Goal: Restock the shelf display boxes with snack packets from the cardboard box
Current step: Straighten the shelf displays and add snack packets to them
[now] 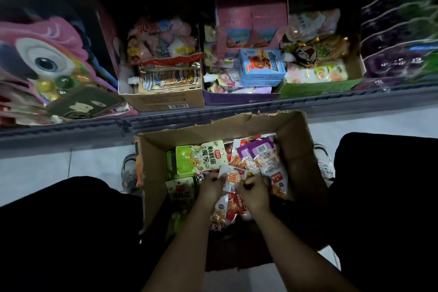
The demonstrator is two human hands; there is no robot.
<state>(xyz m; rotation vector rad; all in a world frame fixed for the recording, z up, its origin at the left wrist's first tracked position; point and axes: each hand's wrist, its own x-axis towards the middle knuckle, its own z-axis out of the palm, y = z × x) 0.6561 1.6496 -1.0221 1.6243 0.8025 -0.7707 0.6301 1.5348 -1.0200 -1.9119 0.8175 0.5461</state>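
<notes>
An open cardboard box (156,173) stands on the floor between my knees, full of snack packets. A green packet (201,156) lies at its top left, purple and white packets (260,154) at the top right. Both hands are inside the box. My left hand (211,185) and my right hand (253,191) each pinch an edge of a small white packet with an orange label (231,179). Above the box, the shelf holds display boxes: a brown one (166,99) with pouches, a purple one (237,98) with a blue carton, a green one (317,89).
A pink bird-shaped toy pack (42,54) and a phone (85,104) lie on the shelf at the left. Purple bags (398,50) fill the right end. The grey shelf edge (237,111) runs just behind the cardboard box. My shoes flank the box on the white tiled floor.
</notes>
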